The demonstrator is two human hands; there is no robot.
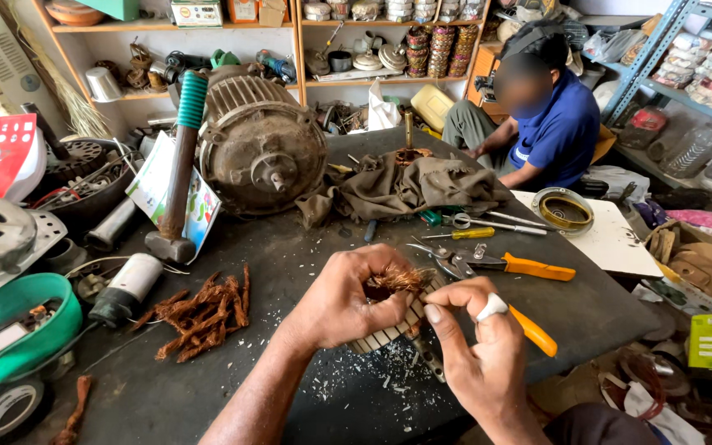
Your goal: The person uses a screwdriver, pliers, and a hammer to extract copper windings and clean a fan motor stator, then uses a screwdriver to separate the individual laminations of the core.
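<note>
My left hand [348,298] grips a small motor armature [389,332] with slotted metal laminations, held just above the dark workbench [290,247]. A tuft of copper wire [397,280] sticks out of its top. My right hand [480,346], with a white wrap on one finger, pinches at the copper strands beside my left hand. Orange-handled pliers [496,265] lie just behind my hands. A heap of pulled copper wire pieces [203,317] lies to the left on the bench.
A large grey electric motor [261,148] and a hammer [176,177] stand at the back left. A brown rag [409,185] and screwdrivers [471,233] lie mid-bench. A person in a blue shirt [554,124] sits at the far right. Shelves of parts line the back wall.
</note>
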